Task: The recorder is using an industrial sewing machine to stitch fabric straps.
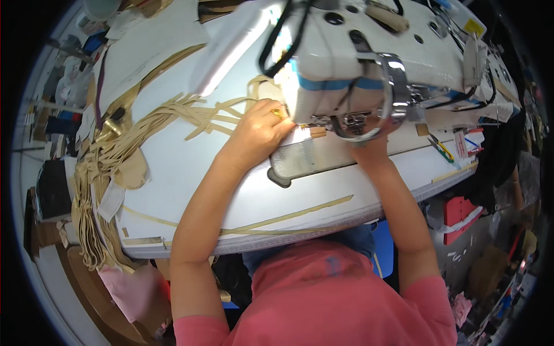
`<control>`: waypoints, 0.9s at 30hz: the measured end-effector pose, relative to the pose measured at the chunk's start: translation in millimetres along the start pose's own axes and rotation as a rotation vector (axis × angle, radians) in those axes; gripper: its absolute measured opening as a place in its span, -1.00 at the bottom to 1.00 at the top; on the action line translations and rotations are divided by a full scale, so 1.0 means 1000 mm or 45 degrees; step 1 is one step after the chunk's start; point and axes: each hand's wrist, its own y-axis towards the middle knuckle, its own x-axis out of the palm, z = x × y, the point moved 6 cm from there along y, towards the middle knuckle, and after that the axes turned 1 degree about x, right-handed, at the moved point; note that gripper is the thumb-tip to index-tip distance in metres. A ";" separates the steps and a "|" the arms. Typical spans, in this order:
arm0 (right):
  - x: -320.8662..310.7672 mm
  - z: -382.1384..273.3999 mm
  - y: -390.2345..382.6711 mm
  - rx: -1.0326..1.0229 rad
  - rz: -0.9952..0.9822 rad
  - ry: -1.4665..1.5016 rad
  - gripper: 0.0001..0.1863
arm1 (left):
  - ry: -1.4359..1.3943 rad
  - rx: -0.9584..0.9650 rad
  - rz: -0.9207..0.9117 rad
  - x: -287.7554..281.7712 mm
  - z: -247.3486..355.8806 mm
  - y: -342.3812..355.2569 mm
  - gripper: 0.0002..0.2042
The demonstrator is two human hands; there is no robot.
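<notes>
A white sewing machine (346, 52) with a chrome loop guide and a metal bed plate (291, 163) sits on the white table. My left hand (259, 130) rests just left of the needle area, fingers curled down over pale beige material (259, 89); what exactly they grip is hidden. My right hand (369, 147) reaches under the machine's head at the chrome guide, its fingers mostly hidden. A long bundle of beige strips (133, 130) trails leftward from beside my left hand and hangs off the table's left edge.
A lamp tube (231, 49) hangs at upper left. Cutters (440, 147) lie at the right, a narrow strip (288, 214) along the front. Paper pattern sheets (144, 29) lie at the back left; a red object (459, 216) is below the right edge.
</notes>
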 end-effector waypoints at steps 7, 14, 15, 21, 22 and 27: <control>0.017 0.043 -0.029 0.343 -0.236 0.167 -0.94 | -0.201 -0.238 0.133 -0.010 -0.022 -0.001 -0.96; 0.025 0.071 -0.038 0.679 -0.339 0.256 -0.91 | -0.048 -0.479 0.145 -0.010 -0.088 0.007 -0.87; 0.020 0.101 -0.051 0.811 -0.340 0.374 -0.85 | -0.057 -0.484 0.173 -0.012 -0.091 0.013 -0.87; 0.042 0.089 -0.021 1.126 -0.352 1.213 -0.63 | -0.232 -0.574 -0.100 -0.018 -0.101 0.018 -0.91; 0.046 0.080 -0.010 1.224 -0.328 1.482 -0.62 | -0.354 -0.594 -0.046 -0.019 -0.101 0.019 -0.90; 0.072 0.028 0.047 1.097 -0.608 1.337 -0.65 | -0.565 -0.672 -0.044 -0.032 -0.094 0.022 -0.88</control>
